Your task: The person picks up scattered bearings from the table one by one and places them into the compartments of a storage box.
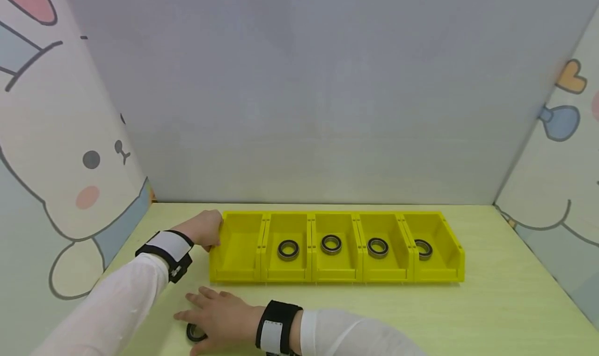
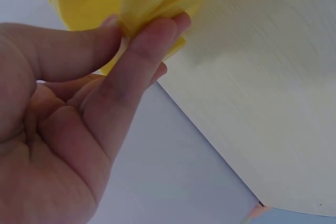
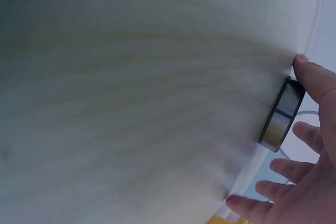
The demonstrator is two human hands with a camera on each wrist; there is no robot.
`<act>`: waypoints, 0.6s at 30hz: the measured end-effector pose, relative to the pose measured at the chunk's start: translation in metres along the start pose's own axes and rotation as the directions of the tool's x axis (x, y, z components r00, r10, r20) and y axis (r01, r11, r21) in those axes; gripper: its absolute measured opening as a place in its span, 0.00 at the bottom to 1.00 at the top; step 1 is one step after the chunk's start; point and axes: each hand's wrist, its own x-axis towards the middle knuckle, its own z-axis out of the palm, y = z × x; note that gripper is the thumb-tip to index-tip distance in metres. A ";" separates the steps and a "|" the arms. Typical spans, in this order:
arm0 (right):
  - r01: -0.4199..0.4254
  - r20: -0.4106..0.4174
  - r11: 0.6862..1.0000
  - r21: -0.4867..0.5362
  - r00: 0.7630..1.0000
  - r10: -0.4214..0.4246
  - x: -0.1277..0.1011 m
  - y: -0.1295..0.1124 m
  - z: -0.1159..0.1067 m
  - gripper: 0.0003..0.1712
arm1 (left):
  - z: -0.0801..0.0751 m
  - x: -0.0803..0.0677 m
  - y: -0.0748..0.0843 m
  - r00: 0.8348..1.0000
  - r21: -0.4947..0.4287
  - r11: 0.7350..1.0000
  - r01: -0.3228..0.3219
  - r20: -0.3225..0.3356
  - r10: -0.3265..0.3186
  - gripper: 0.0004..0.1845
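I'm seeing the bearing [image 1: 195,332] lying flat on the bench [image 1: 491,314], under my spread right hand [image 1: 220,319], thumb touching its rim; my left hand [image 1: 206,230] is pinching the yellow bins' [image 1: 243,273] left end.

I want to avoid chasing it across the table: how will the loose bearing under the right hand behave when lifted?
The bearing looks like steel, so probably heavy for its size and stiff. Its smooth, shiny rim may slip between fingers. Lying flat on the table it should stay put; tipped on edge, it would likely roll.

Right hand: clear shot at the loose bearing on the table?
Probably yes. The right hand lies flat by the bearing, a fingertip on its rim; nothing lies between.
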 end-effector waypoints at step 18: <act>0.140 0.008 0.989 -0.051 0.990 -0.140 -0.006 -0.011 -0.009 0.21 | -0.001 0.000 -0.002 0.999 0.026 0.999 -0.031 -0.007 0.031 0.10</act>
